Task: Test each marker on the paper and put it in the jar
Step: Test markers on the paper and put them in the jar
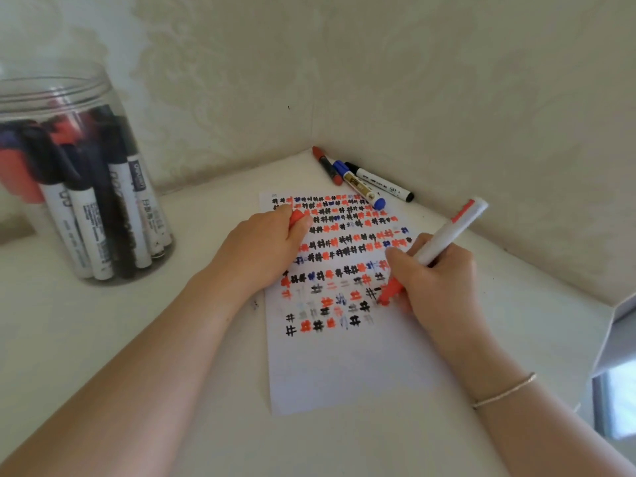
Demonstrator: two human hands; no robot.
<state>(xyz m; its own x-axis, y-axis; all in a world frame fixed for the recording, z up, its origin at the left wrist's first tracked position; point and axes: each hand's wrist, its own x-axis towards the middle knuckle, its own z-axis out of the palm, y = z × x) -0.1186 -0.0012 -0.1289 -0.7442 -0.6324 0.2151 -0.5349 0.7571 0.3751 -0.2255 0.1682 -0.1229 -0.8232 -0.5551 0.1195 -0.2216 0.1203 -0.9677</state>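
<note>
Paper [347,366]: lies flat on the white tabletop [137,339], its upper half full of red, black and blue hash marks.
Right hand [437,284]: fingers pinch a red marker [444,242], the tip touching the paper near its right edge.
Left hand [261,249]: rests on the paper's upper left part, fingers curled round a red cap [296,218].
Jar [79,173]: well apart to the left of the paper, open, holding many markers.
Three loose markers [361,182]: just beyond the paper's top right corner, by the wall.
</note>
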